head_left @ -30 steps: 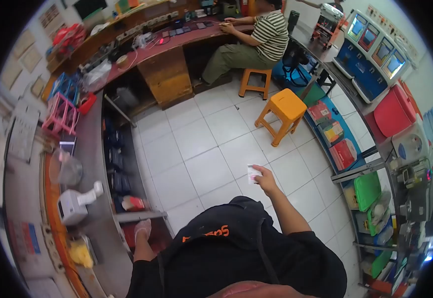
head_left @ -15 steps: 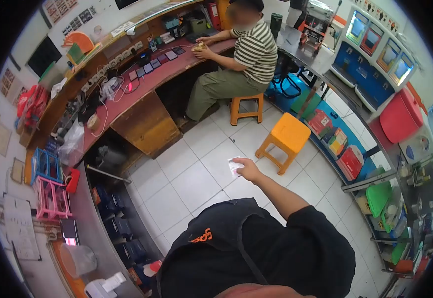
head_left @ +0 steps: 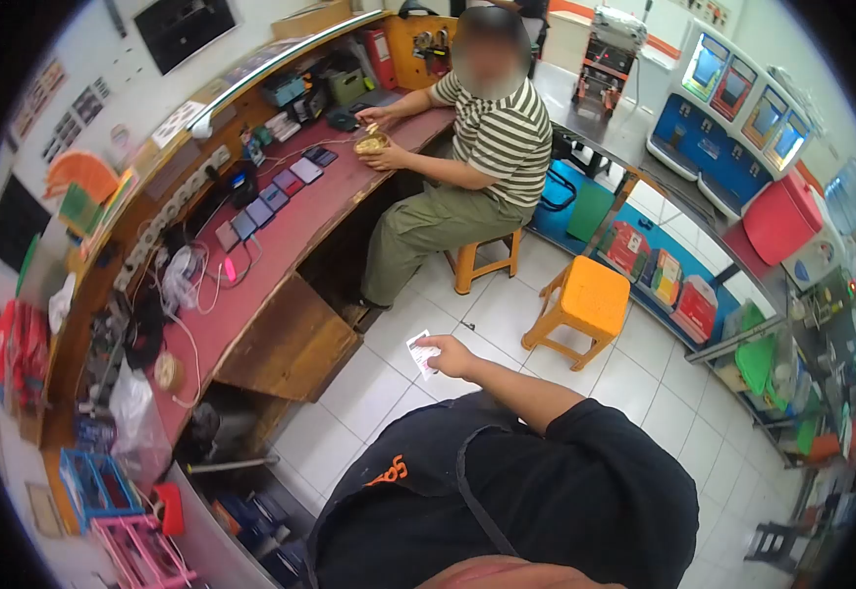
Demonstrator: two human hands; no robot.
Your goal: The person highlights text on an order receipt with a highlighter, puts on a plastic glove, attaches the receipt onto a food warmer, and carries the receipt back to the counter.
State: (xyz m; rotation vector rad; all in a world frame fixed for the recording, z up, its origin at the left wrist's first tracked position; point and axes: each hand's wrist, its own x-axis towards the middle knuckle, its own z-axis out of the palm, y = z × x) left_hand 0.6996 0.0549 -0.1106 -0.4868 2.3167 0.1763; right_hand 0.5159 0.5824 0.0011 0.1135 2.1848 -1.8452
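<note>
A small white printed paper slip point(head_left: 419, 351), which looks like a receipt, is pinched between the thumb and fingers of my right hand point(head_left: 454, 357). I hold it out in front of my dark apron, above the tiled floor. The print is too small to read. My left hand is out of sight. Nearest to the slip are the wooden cabinet panel point(head_left: 286, 339) under the counter on the left and an orange stool point(head_left: 585, 294) on the right.
Another person point(head_left: 495, 128) in a striped shirt sits by the red counter point(head_left: 281, 236), holding a bowl point(head_left: 371, 144). Several phones and cables lie on the counter. A drink dispenser point(head_left: 732, 98) and a red container point(head_left: 783, 218) stand at the right.
My view has turned and shifted. My right hand, still with the slip, appears further left and lower, closer to my body. The seated person's head now faces more this way.
</note>
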